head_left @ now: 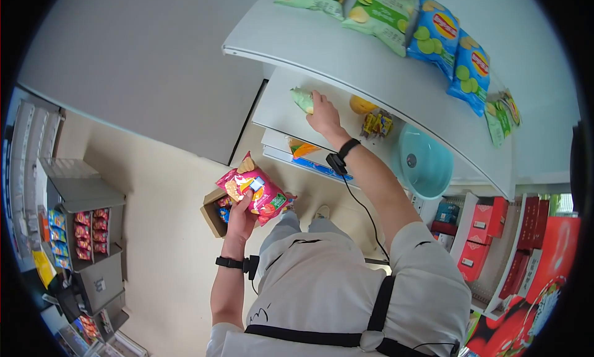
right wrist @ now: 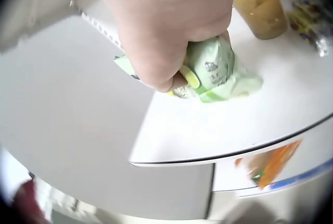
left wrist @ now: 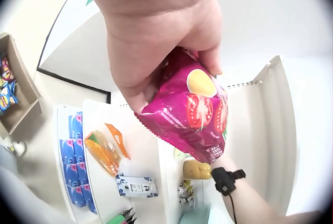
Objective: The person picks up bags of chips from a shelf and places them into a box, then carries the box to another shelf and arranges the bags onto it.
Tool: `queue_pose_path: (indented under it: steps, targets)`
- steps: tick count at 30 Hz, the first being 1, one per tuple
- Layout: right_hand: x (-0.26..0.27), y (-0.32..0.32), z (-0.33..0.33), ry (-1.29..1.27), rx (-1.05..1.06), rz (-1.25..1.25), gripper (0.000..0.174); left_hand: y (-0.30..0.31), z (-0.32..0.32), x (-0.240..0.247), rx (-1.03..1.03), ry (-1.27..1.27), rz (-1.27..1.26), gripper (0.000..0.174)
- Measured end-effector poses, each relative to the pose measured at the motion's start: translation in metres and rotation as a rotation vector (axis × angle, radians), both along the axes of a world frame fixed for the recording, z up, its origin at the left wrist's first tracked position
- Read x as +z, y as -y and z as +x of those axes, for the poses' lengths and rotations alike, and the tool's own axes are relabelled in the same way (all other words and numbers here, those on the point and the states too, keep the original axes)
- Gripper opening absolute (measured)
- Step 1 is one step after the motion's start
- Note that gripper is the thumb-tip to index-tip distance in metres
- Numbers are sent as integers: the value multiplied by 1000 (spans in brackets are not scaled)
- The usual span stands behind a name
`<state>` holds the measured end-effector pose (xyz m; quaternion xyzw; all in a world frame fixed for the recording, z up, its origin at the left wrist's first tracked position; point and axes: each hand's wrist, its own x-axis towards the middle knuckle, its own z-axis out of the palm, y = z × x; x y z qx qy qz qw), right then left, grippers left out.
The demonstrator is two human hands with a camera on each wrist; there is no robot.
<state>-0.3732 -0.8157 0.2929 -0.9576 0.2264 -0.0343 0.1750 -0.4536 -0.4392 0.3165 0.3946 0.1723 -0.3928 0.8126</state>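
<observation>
My left hand [head_left: 243,216] grips a magenta bag of potato chips [head_left: 270,202] with tomato pictures, held up in front of my body. In the left wrist view the fingers and thumb close round the bag's upper end. Over the middle shelf [head_left: 278,112], my right hand [head_left: 325,116] holds a light green bag of potato chips [head_left: 301,98] by its side. The right wrist view shows finger and thumb pinching the green bag [right wrist: 210,70] close over the white shelf surface. Part of that bag is hidden behind the hand.
Green and blue chip bags [head_left: 434,32] line the shelf above. A yellow jar [head_left: 362,104], small packets [head_left: 377,124] and a turquoise basin [head_left: 427,162] sit right of my right hand. Below my left hand, an open cardboard box [head_left: 212,216] holds several bags.
</observation>
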Motion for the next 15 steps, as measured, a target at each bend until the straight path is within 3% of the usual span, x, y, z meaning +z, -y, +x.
queue_pose_path:
  steps: [1,2,4,5,7,11,15]
  targets:
    - [15,4,-8,94,-44,182,62,1,2,2,-30,-7,3,51]
    - [28,8,-22,98,-61,177,62,2,5,4,-59,-13,4,52]
    - [56,13,-66,248,-213,1262,60,8,11,5,-98,-6,-11,52]
    - [73,15,-89,271,-231,1253,60,13,14,5,-121,-4,-22,51]
    - [104,15,-139,290,-235,1733,61,27,20,7,-186,0,-35,51]
    - [133,19,-230,399,-281,1868,68,65,28,17,-388,48,-103,63]
    - [157,25,-306,523,-304,1811,72,113,22,37,-636,138,-178,69]
